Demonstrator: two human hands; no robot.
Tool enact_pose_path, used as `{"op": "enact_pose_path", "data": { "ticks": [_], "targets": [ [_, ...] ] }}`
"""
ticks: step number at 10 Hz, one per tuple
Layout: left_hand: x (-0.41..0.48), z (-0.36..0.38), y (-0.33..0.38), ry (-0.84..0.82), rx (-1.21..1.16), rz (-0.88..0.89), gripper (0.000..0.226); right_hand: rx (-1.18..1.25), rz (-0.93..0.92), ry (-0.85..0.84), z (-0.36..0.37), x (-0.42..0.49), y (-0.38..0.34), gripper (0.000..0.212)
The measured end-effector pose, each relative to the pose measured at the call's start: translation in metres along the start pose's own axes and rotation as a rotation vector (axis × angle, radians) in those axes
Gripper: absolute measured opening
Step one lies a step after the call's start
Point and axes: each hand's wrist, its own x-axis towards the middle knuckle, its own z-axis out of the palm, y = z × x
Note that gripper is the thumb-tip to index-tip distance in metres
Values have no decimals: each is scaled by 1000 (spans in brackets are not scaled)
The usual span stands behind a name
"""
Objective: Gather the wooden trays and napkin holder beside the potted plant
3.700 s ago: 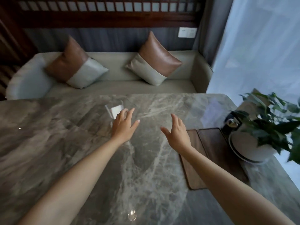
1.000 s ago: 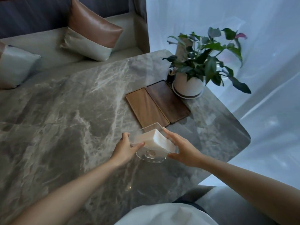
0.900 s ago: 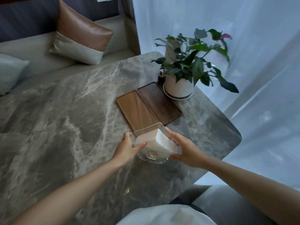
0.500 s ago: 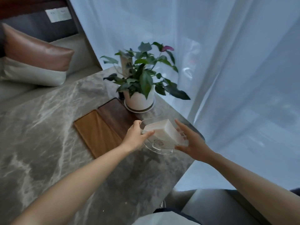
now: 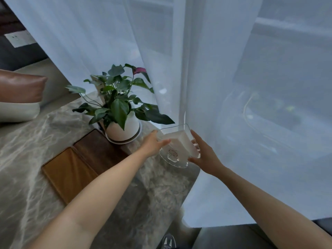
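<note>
A clear napkin holder [image 5: 177, 146] with a white stack of napkins and a round glass foot is held between both hands, tilted, just above the table's right corner. My left hand [image 5: 152, 143] grips its left side and my right hand [image 5: 203, 155] grips its right side. The potted plant [image 5: 119, 112], green leaves in a white pot on a saucer, stands just left of the holder. Two wooden trays lie side by side on the marble: a dark tray [image 5: 98, 153] touching the pot's saucer and a lighter tray [image 5: 68, 174] to its left.
The grey marble table [image 5: 27, 159] ends in a rounded edge right under the holder. A sheer white curtain [image 5: 215, 87] hangs close behind the plant and holder. A brown and cream cushion [image 5: 19, 94] sits on the sofa at left. A shoe [image 5: 168, 240] shows below.
Both hands took the napkin holder from the table's middle and carried it right, past the trays, to the corner beside the plant pot. The view swung right toward the curtain.
</note>
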Motion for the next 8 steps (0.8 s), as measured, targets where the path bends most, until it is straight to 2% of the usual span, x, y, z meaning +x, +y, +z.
{"op": "enact_pose_path", "data": {
  "ticks": [2, 4, 8],
  "targets": [
    [11, 4, 11, -19, 80, -14, 60, -37, 31, -7, 1, 6, 7, 98],
    [17, 3, 8, -39, 117, -21, 64, -84, 45, -39, 3, 10, 6, 96],
    [19, 3, -15, 25, 70, 26, 65, -134, 74, 13, 3, -1, -6, 94]
  ]
}}
